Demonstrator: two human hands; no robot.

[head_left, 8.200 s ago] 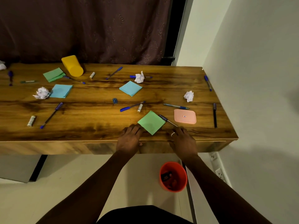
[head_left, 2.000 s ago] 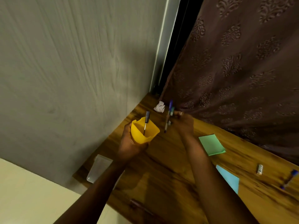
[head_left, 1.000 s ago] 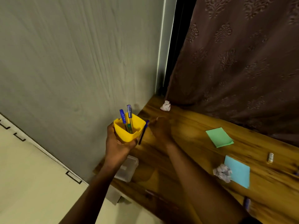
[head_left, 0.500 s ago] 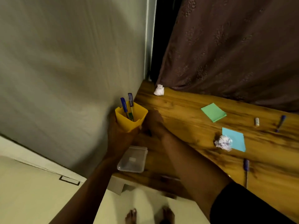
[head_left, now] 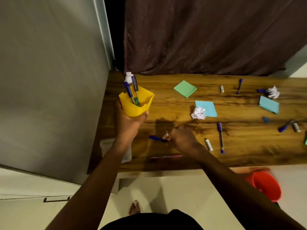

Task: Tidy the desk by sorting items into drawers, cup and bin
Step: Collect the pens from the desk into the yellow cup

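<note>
The left hand (head_left: 128,123) has its grip wrapped around the yellow cup (head_left: 136,103), held up over the left end of the desk (head_left: 182,127), and pens (head_left: 131,91) stick up out of it. To the right of that grip and lower down, the right hand (head_left: 181,136) rests on the desk with its fingers pinched shut on a blue pen (head_left: 156,138) that points left toward the cup. More pens, paper balls and sticky notes lie farther right of this grip, and a red bin (head_left: 265,186) sits on the floor below.
</note>
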